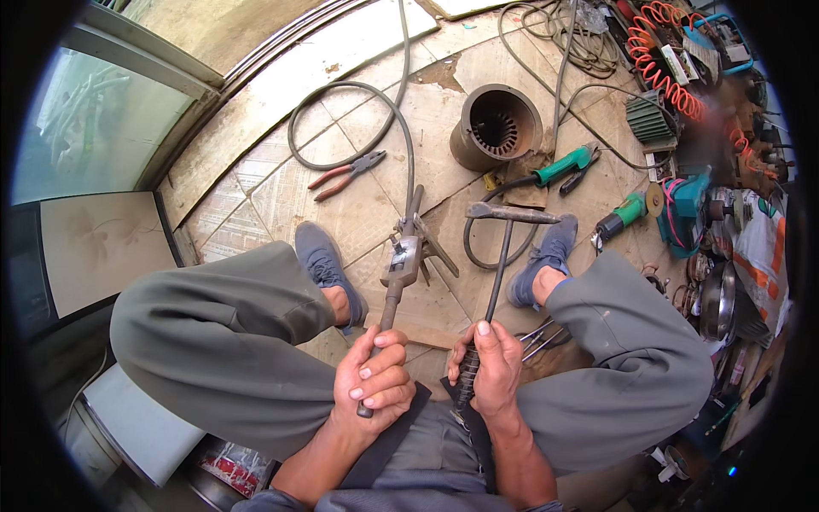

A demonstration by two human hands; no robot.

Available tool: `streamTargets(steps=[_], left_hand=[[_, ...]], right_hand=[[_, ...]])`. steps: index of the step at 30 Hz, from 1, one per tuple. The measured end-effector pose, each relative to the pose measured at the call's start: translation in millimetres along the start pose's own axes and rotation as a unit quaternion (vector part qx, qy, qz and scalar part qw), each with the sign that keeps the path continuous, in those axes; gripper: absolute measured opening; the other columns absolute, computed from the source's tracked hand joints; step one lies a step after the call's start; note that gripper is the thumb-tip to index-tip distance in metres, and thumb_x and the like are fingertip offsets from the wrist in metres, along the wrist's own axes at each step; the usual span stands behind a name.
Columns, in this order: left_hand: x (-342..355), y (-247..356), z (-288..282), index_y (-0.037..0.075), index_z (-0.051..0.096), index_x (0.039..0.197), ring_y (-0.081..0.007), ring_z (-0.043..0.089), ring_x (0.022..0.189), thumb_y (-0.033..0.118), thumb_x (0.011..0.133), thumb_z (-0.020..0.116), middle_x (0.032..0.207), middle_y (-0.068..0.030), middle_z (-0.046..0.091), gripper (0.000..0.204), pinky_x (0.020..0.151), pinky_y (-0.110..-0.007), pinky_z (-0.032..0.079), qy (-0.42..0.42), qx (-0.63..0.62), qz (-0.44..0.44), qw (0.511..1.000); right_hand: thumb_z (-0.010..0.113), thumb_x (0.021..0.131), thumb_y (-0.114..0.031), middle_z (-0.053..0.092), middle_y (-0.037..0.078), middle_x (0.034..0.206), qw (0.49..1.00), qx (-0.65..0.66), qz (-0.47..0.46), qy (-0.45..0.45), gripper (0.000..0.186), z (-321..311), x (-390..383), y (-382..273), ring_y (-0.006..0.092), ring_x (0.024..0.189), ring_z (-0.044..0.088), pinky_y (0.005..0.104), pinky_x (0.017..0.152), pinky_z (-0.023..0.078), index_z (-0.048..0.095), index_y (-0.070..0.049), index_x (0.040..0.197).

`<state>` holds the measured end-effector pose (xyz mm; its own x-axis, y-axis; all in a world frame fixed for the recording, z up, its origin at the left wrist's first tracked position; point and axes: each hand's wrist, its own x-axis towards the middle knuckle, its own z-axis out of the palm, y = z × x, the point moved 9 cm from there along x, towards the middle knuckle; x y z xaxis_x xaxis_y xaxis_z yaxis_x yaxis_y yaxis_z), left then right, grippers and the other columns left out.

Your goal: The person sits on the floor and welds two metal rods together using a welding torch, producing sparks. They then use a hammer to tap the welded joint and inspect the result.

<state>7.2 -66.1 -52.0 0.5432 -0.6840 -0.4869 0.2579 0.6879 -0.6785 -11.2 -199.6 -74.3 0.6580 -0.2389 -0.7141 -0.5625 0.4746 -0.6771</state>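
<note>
My left hand [375, 380] is closed around the lower bar of a rusty metal tool that looks like an adjustable tap wrench [402, 258], held upright with its blocky body above my fist. Behind that body several metal prongs [439, 253] stick out; what they belong to is partly hidden. In my right hand [492, 365], fingers wrapped round the coiled-spring handle, is a chipping hammer [503, 269], its head pointing away from me. The two tools are apart. Past them on the floor stands a hollow metal cylinder [496, 128] with slots inside, like a motor stator.
Red-handled pliers [348, 175] lie beside a looped cable [294, 128]. A green electrode holder [565, 165] and a green angle grinder [627, 217] lie to the right, near cluttered tools and an orange coiled hose [644, 55]. A glass door [102, 111] is at left.
</note>
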Motion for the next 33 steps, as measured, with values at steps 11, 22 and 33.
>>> streamTargets(steps=[11, 22, 33], left_hand=[[-2, 7, 11, 0.006, 0.045, 0.095, -0.0099, 0.051, 0.036, 0.027, 0.109, 0.035, 0.056, 0.0002, 0.046, 0.027, 0.035, -0.025, 0.043, -0.038, -0.060, 0.042, 0.997], [1, 6, 2, 0.007, 0.046, 0.094, -0.0087, 0.049, 0.034, 0.030, 0.110, 0.034, 0.055, 0.0005, 0.046, 0.030, 0.033, -0.024, 0.039, 0.012, -0.001, 0.046, 0.999], [2, 6, -7, 0.008, 0.048, 0.095, -0.0088, 0.046, 0.034, 0.032, 0.110, 0.035, 0.055, 0.0020, 0.043, 0.032, 0.033, -0.026, 0.038, 0.023, 0.011, 0.031, 0.999]], right_hand=[[0.053, 0.105, -0.033, 0.059, 0.008, 0.068, 0.994, -0.095, 0.045, -0.044, 0.036, 7, 1, 20, 0.0144, 0.050, 0.059, 0.0275, 0.044, 0.045, 0.055, -0.001, 0.088], [0.051, 0.106, -0.027, 0.060, 0.007, 0.067, 0.985, -0.125, 0.081, -0.087, 0.033, 34, 4, 33, 0.0132, 0.050, 0.057, 0.0273, 0.047, 0.046, 0.054, -0.001, 0.085], [0.049, 0.106, -0.027, 0.060, 0.008, 0.067, 0.991, -0.133, 0.011, -0.018, 0.034, 29, 0, 20, 0.0138, 0.050, 0.058, 0.0279, 0.046, 0.045, 0.055, 0.000, 0.086]])
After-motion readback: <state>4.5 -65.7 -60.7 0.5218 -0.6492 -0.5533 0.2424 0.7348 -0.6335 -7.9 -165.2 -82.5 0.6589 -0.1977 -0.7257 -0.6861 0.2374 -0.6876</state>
